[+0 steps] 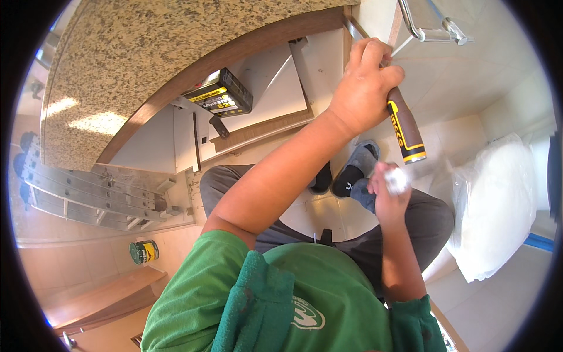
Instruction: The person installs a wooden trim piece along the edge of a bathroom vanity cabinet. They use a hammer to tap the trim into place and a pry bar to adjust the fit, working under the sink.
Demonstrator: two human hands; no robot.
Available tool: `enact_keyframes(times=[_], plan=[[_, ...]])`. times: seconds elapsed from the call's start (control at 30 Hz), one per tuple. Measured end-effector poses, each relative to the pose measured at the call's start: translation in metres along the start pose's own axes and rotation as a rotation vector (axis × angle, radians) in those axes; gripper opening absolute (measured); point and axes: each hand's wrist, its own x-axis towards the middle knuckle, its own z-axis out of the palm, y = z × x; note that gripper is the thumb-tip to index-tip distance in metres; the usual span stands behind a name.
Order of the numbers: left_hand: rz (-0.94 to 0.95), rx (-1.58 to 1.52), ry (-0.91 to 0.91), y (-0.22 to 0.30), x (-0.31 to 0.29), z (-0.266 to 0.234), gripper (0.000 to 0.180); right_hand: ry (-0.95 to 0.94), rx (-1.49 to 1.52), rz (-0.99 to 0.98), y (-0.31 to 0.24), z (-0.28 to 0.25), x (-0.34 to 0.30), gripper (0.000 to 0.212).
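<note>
head view, looking down past a green shirt (264,305) and dark trousers (422,223).

left hand (365,88): raised and reaching forward, fingers wrapped tight around the upper end of a tool handle (406,126), dark with yellow trim. the handle's butt sticks out below and to the right of the fist, pointing down toward the right hand. the working end is hidden behind the fingers, so the kind of tool cannot be told. knuckles sit just beside the wood-edged corner of a white cabinet panel (328,58).

right hand (388,190): held lower, near the body, closed around a small white crumpled wad (397,180); material cannot be told. it sits just below the handle's butt, not touching it. the two hands are apart.

around the hands:
- left of the left hand, a dark box with yellow label (220,94) rests on a white shelf board (270,88) under the granite countertop (146,53).
- above and right of the left hand, a metal bar handle (434,29).
- below the left hand, between the forearms, two feet in dark shoes (346,176) on pale floor tile.
- right of the right hand, a bulging white plastic bag (495,205).
- far left of both hands, a folded aluminium ladder (88,193) lying flat; below it a small green and yellow can (144,251).
</note>
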Motion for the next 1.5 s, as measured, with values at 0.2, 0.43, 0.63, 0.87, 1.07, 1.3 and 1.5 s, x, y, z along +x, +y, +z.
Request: enact_keyframes(times=[0.2,0.43,0.63,0.87,1.07,1.3,1.5], plan=[[-0.024,-0.009,-0.015,0.004,0.003,-0.004,0.034,-0.063,0.197,-0.306,0.000,-0.005,0.005,0.034],[-0.025,-0.006,-0.002,0.004,0.005,-0.004,0.033,-0.027,-0.030,-0.138,-0.002,0.007,0.009,0.037],[-0.031,-0.017,-0.024,0.003,0.005,-0.005,0.031,0.013,-0.120,-0.418,0.001,0.004,0.004,0.037],[-0.044,-0.008,-0.021,0.004,0.004,-0.006,0.031,0.045,-0.044,-0.283,-0.002,0.006,0.002,0.039],[-0.019,0.005,-0.007,0.004,0.008,-0.005,0.030,0.037,-0.280,-0.231,0.004,0.007,0.009,0.039],[-0.046,-0.017,-0.014,0.005,0.009,-0.007,0.028,0.030,-0.125,-0.158,0.002,0.004,0.008,0.037],[-0.042,-0.017,-0.005,0.005,0.009,-0.008,0.024,0.018,-0.062,-0.387,-0.023,0.010,0.001,0.038]])
